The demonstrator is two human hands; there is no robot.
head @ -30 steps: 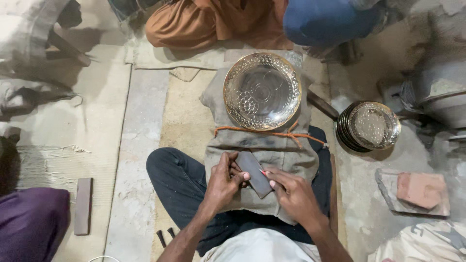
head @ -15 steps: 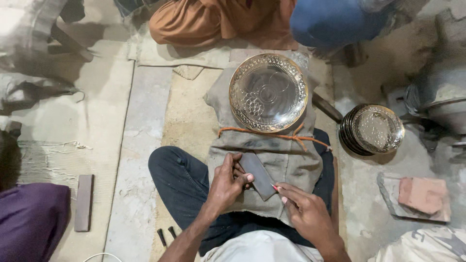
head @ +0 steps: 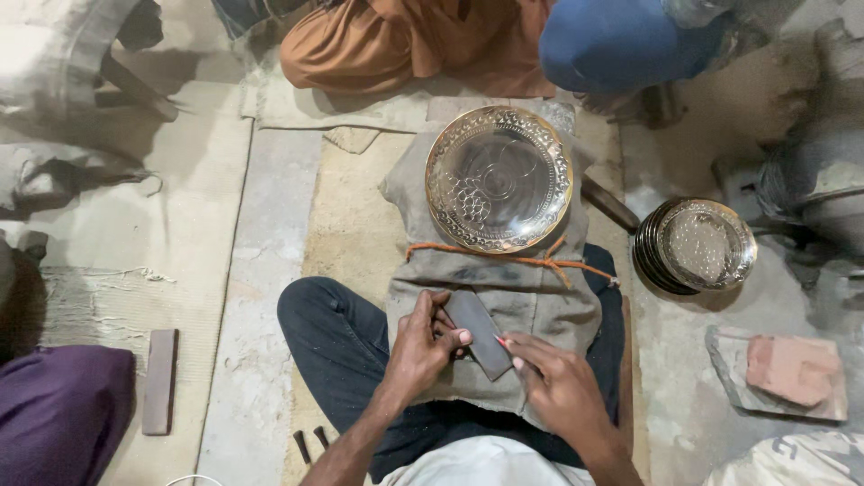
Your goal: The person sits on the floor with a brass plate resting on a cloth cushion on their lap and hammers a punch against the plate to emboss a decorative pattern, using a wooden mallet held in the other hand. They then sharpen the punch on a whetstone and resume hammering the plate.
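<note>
I sit cross-legged with a grey cloth-wrapped block on my lap, tied round with an orange cord. On its far end rests a round engraved metal plate. A dark flat rectangular stone lies on the near end of the block. My left hand grips the stone's left edge with fingers and thumb. My right hand comes in from the right, its fingertips pinched against the stone's lower right corner; whether a small tool is in them is too small to tell.
A stack of similar engraved plates sits on the floor at right. A reddish brick lies on a slab further right. Another person's orange and blue clothed knees face me. A flat bar lies at left beside purple cloth.
The view has shifted a little. My right hand drew back along the stone toward its lower right corner; my left hand kept its hold on the stone.
</note>
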